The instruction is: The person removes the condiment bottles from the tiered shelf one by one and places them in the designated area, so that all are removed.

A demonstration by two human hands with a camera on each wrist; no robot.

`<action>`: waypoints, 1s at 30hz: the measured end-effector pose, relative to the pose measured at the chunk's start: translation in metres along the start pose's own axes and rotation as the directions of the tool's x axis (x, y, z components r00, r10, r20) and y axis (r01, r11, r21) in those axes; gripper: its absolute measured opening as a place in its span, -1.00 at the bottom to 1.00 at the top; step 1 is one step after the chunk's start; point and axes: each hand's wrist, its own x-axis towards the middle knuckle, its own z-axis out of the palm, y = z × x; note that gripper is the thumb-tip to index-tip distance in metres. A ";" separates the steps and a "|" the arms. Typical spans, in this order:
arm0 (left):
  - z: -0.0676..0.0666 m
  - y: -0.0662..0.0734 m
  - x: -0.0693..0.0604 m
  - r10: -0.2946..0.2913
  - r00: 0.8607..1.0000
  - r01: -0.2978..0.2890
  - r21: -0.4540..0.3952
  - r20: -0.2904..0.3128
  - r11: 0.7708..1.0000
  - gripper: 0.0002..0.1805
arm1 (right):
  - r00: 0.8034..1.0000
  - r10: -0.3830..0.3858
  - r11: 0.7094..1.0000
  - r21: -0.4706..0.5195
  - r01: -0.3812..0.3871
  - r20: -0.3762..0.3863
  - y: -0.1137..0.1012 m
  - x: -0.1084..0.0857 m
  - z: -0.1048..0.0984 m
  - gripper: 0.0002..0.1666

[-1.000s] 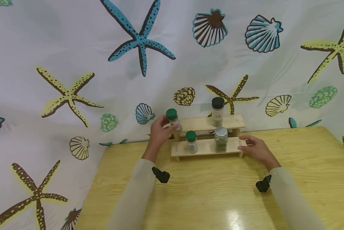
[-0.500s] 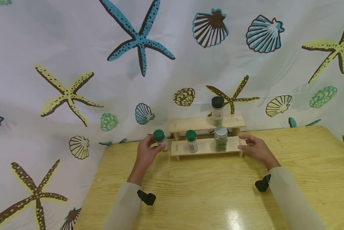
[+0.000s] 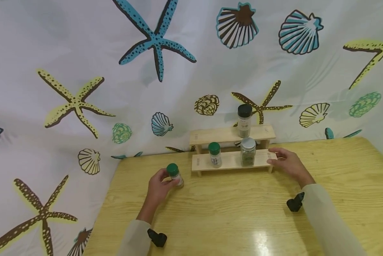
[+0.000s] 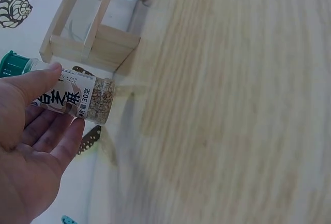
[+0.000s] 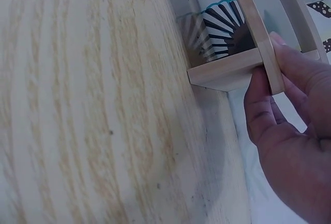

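1. Presently we find the seed bottle (image 4: 101,102) over the table (image 3: 226,209), left of the wooden rack (image 3: 212,136) and apart from it; whether its base touches down, we cannot tell.
2. We see the left hand (image 3: 159,185) pinch it, thumb against fingers.
3. We note the right hand (image 3: 289,163) grips the rack's lower right end.
4. Lower shelf (image 3: 228,161): we log another green-capped bottle (image 3: 215,156) and a silver-lidded jar (image 3: 248,153); upper, a black-capped jar (image 3: 244,123).

Shaker (image 3: 176,177) left of rack (image 3: 223,136) with two jars (image 3: 248,158) on front tier (image 3: 231,161), one (image 3: 244,128) on rear (image 3: 260,132).
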 end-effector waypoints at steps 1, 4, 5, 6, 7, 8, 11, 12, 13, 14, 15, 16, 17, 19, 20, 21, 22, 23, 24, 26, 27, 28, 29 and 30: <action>-0.002 -0.002 -0.001 0.000 1.000 0.000 -0.003 -0.001 1.000 -0.54 | 1.000 0.000 1.000 0.001 0.000 0.002 0.000 0.000 0.000 -0.23; -0.006 -0.008 -0.005 0.006 1.000 -0.006 -0.006 -0.007 1.000 -0.54 | 1.000 0.000 1.000 0.000 0.000 0.006 0.000 -0.001 -0.001 -0.21; -0.007 -0.010 -0.006 0.008 1.000 -0.008 -0.005 -0.011 1.000 -0.54 | 1.000 0.000 1.000 -0.001 0.000 0.007 0.000 -0.002 -0.001 -0.21; -0.008 -0.012 -0.007 0.007 1.000 -0.007 -0.009 -0.012 1.000 -0.53 | 1.000 -0.001 1.000 -0.002 0.001 0.007 -0.001 -0.002 -0.001 -0.21; -0.009 -0.013 -0.008 0.003 1.000 -0.003 -0.008 -0.010 1.000 -0.53 | 1.000 -0.001 1.000 -0.001 0.001 0.007 -0.001 -0.003 0.000 -0.21; -0.009 -0.015 -0.009 -0.002 1.000 0.002 -0.007 -0.007 1.000 -0.53 | 1.000 -0.001 1.000 0.001 0.001 0.008 -0.001 -0.003 0.000 -0.21; -0.007 -0.019 -0.010 -0.026 1.000 0.026 -0.011 0.005 1.000 -0.52 | 1.000 0.000 1.000 0.009 0.000 0.008 -0.002 -0.004 -0.001 -0.22; -0.007 -0.021 -0.010 -0.031 0.999 0.031 -0.014 0.008 0.999 -0.51 | 1.000 -0.001 1.000 0.014 0.001 0.008 -0.002 -0.004 -0.001 -0.22; -0.006 -0.022 -0.011 -0.034 0.999 0.034 -0.016 0.008 0.999 -0.51 | 1.000 -0.002 1.000 0.017 0.002 0.008 -0.002 -0.004 -0.001 -0.23; -0.006 -0.022 -0.011 -0.033 0.999 0.033 -0.022 0.008 0.999 -0.51 | 1.000 -0.001 1.000 0.022 0.001 0.008 -0.002 -0.004 0.000 -0.23; -0.006 -0.022 -0.011 -0.030 1.000 0.030 -0.027 0.005 0.999 -0.52 | 1.000 0.001 1.000 0.024 -0.001 0.009 -0.001 -0.003 0.000 -0.23; -0.005 -0.023 -0.012 -0.024 1.000 0.024 -0.034 0.001 0.999 -0.51 | 1.000 0.002 1.000 0.026 -0.002 0.010 -0.001 -0.003 0.000 -0.23; -0.005 -0.023 -0.013 -0.020 1.000 0.020 -0.042 -0.002 0.999 -0.51 | 1.000 0.002 1.000 0.025 -0.002 0.012 -0.001 -0.002 0.001 -0.23; -0.005 -0.023 -0.014 -0.028 1.000 0.028 -0.053 0.003 0.998 -0.48 | 1.000 0.003 1.000 0.022 -0.004 0.015 0.000 -0.001 0.001 -0.22; -0.006 -0.023 -0.015 -0.039 0.999 0.040 -0.055 0.009 0.998 -0.46 | 1.000 0.005 1.000 0.023 -0.006 0.016 0.000 0.000 0.001 -0.22; -0.006 -0.023 -0.016 -0.050 0.999 0.051 -0.064 0.019 0.997 -0.43 | 1.000 0.004 1.000 0.020 -0.005 0.018 0.001 0.000 0.001 -0.21; -0.007 -0.023 -0.017 -0.058 0.998 0.060 -0.071 0.028 0.996 -0.38 | 1.000 0.003 1.000 0.019 -0.004 0.019 0.001 0.000 0.001 -0.20; -0.007 -0.023 -0.017 -0.068 0.997 0.071 -0.072 0.037 0.995 -0.34 | 1.000 0.002 1.000 0.017 -0.002 0.021 0.001 0.000 0.001 -0.20; -0.009 -0.022 -0.018 -0.073 0.996 0.076 -0.069 0.042 0.995 -0.30 | 1.000 0.002 1.000 0.018 -0.003 0.021 0.000 0.000 0.001 -0.19; -0.012 -0.018 -0.018 -0.066 0.997 0.069 -0.063 0.049 0.996 -0.22 | 1.000 0.005 1.000 0.021 -0.006 0.022 -0.001 -0.001 0.001 -0.19; -0.013 -0.016 -0.018 -0.054 0.997 0.057 -0.058 0.052 0.997 -0.19 | 1.000 0.006 1.000 0.018 -0.007 0.022 -0.001 -0.002 0.000 -0.18; -0.015 -0.012 -0.018 -0.041 0.998 0.043 -0.039 0.050 0.998 -0.17 | 1.000 0.008 1.000 0.020 -0.009 0.024 -0.001 -0.002 0.000 -0.18; -0.017 -0.009 -0.017 -0.025 0.998 0.027 -0.024 0.051 0.999 -0.17 | 1.000 0.012 1.000 0.017 -0.013 0.024 -0.002 -0.003 -0.001 -0.18; -0.018 -0.006 -0.017 -0.006 0.998 0.007 -0.014 0.055 1.000 -0.17 | 1.000 0.016 1.000 0.014 -0.016 0.024 -0.002 -0.003 -0.001 -0.17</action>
